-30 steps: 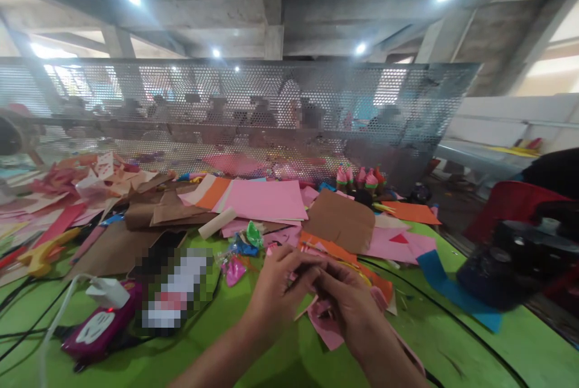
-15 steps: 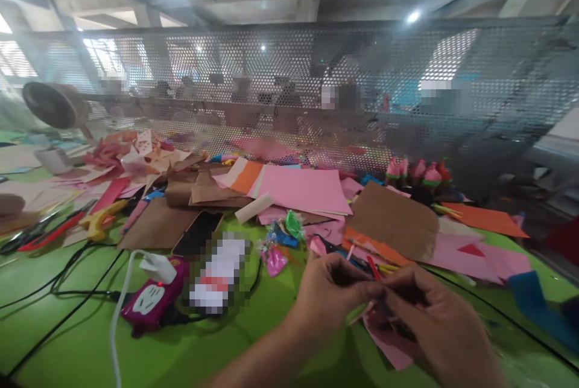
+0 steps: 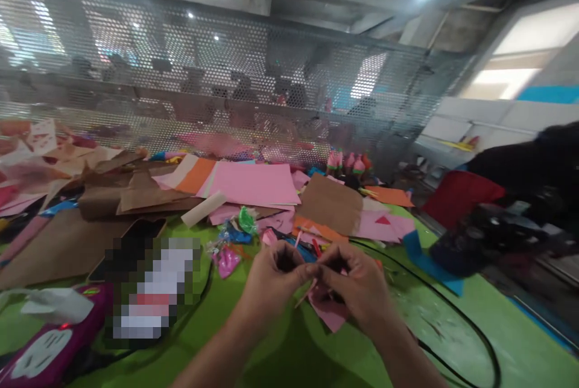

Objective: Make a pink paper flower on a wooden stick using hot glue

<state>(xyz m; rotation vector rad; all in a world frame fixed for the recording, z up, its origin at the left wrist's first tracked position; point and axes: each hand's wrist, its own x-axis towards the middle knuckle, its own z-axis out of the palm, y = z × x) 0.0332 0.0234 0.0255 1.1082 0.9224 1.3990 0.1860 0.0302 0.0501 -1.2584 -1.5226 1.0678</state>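
Observation:
My left hand (image 3: 274,276) and my right hand (image 3: 357,288) meet at the fingertips low in the middle of the view, just above the green table (image 3: 253,352). Both are pinched shut on a small thin piece of pink paper (image 3: 311,286) held between them. The piece is blurred and mostly hidden by the fingers. Under my right hand lies a larger pink paper scrap (image 3: 330,314). Thin red and pink sticks (image 3: 298,237) lie just beyond my fingers.
Pink sheets (image 3: 253,186), brown card (image 3: 332,204) and orange paper cover the table's far half. A magenta power strip (image 3: 40,355) sits at the lower left. A black cable (image 3: 452,321) curves at the right. A perforated metal screen (image 3: 226,98) stands behind; people sit beyond it.
The head camera swung right and tilted. My hands stayed pinched together on the small pink piece, and now sit nearer the middle of the view.

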